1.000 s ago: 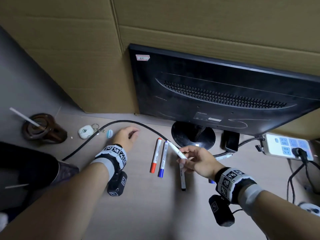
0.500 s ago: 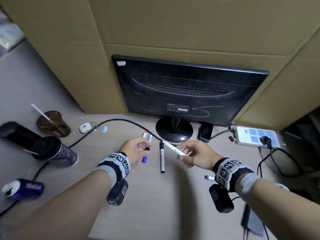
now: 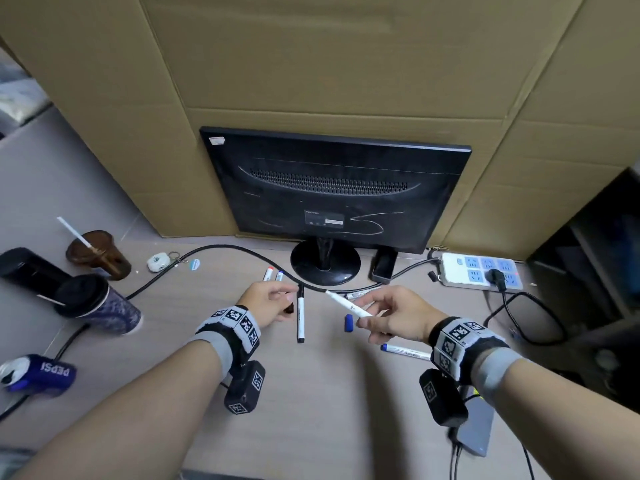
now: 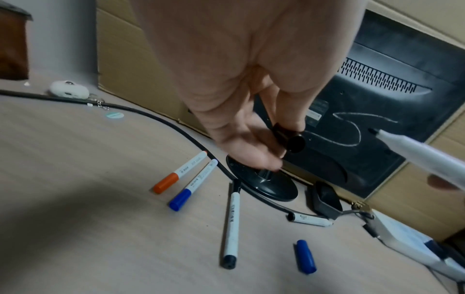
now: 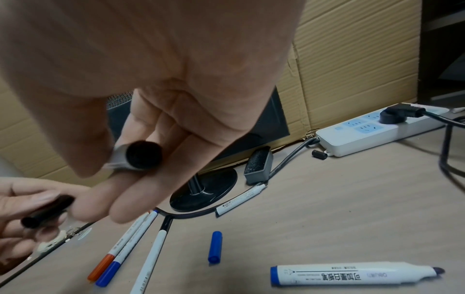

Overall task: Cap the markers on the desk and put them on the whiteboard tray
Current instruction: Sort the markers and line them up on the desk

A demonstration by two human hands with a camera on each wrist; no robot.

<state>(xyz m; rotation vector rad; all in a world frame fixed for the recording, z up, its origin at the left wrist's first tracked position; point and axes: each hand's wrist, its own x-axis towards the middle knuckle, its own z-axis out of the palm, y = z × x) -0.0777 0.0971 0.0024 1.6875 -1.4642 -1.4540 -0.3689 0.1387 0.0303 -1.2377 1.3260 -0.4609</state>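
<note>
Markers lie spread on the light wooden desk (image 3: 311,410) in front of us, and we hold one of them above it. Our right hand (image 3: 391,318) pinches a white uncapped marker with a black tip (image 3: 348,304) between thumb and fingers, tip pointing toward the left hand. Our left hand (image 3: 268,301) pinches a small black cap (image 4: 289,137), its open end facing the tip; the two are near but apart. In the head view this cap is mostly hidden behind the fingers.

On the desk below lie an orange-capped white marker (image 4: 180,173) and a blue-capped white marker (image 4: 193,185) side by side, then a long white marker with black ends (image 4: 231,226). A loose blue cap (image 4: 305,256) lies alone, just beside it. A thick white marker with a blue end and bare dark tip (image 5: 357,275) lies nearer to us at the right. One more small white marker (image 5: 240,200) lies by the thick black cable (image 3: 221,252); we cannot tell whether it is capped.

Behind stands a black monitor (image 3: 332,195), back toward us, with a grey whiteboard eraser (image 5: 259,168) beside its round foot and a white power strip (image 3: 481,271) at the right. At the left, a brown plastic cup (image 3: 100,254) holds a white straw, and a dark cup with a black lid (image 3: 97,304) and a blue Pepsi can (image 3: 38,374), lying on its side, are partly cut by the edge.
</note>
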